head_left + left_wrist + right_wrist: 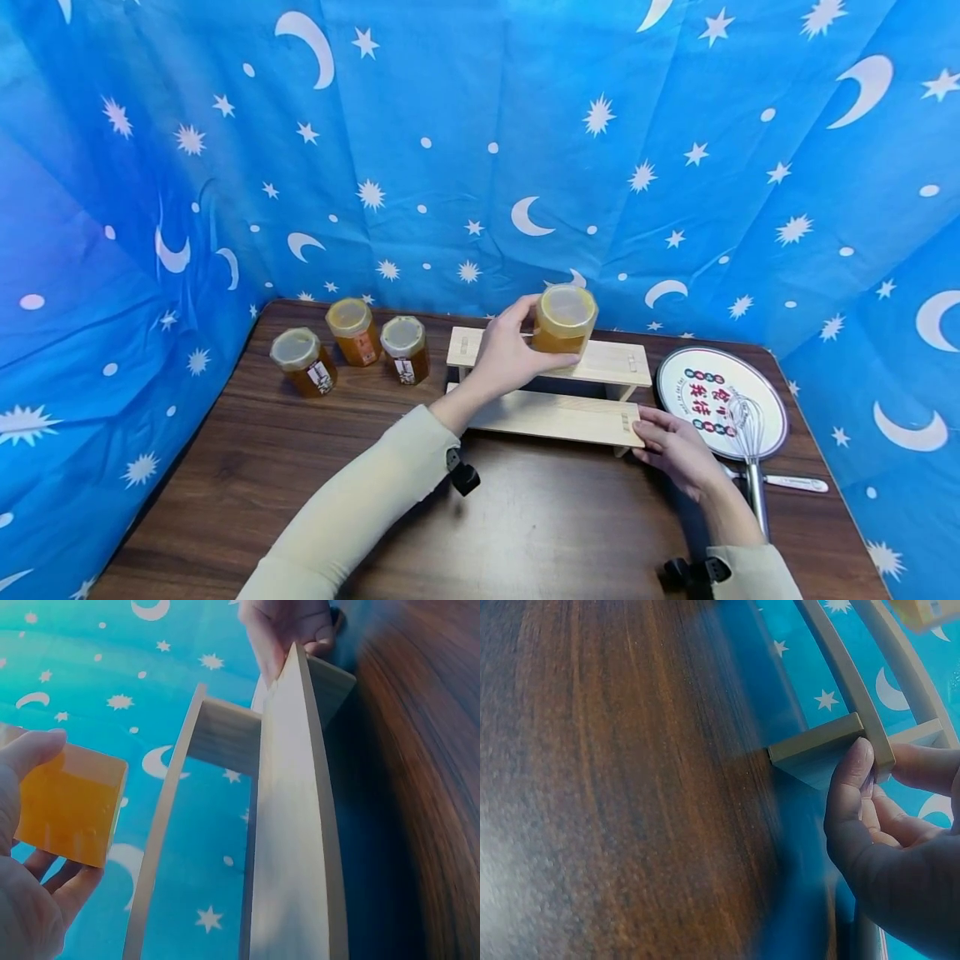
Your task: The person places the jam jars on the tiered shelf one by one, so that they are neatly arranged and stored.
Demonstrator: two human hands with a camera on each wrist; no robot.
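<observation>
My left hand grips a jar of honey with a pale lid, just above the upper step of a two-step wooden rack. The left wrist view shows the amber jar between thumb and fingers beside the rack's boards. My right hand holds the right end of the rack's lower step, thumb on top; the right wrist view shows thumb and fingers pinching the rack's corner.
Three more honey jars stand at the back left of the brown wooden table. A round printed fan and a metal whisk lie at the right. Blue star-and-moon cloth walls the table in.
</observation>
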